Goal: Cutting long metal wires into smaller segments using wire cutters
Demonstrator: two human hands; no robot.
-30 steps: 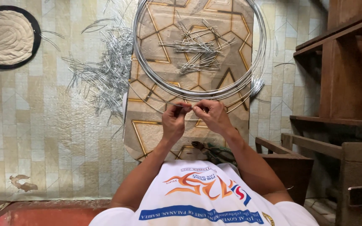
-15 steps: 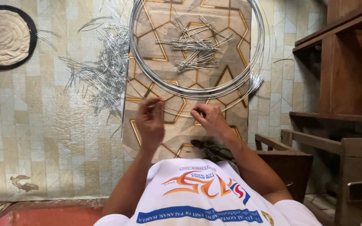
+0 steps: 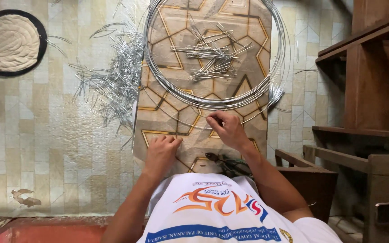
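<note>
Since before, left hand (image 3: 160, 150) dropped flat, empty, onto the board (image 3: 158, 121); right hand (image 3: 226, 128) pinches coil (image 3: 212, 101) wire. I'd guess loads left uncut, two piles of cut pieces (image 3: 113, 83) done.

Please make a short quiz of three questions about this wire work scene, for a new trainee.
1. True or false: the left hand rests flat on the patterned board.
2. Where do the cut wire pieces on the board lie? A) inside the wire coil B) on the round mat C) on the wooden shelf
3. What does the right hand pinch?

Key: 1 true. 2 A. 3 a thin wire strand from the coil.
</note>
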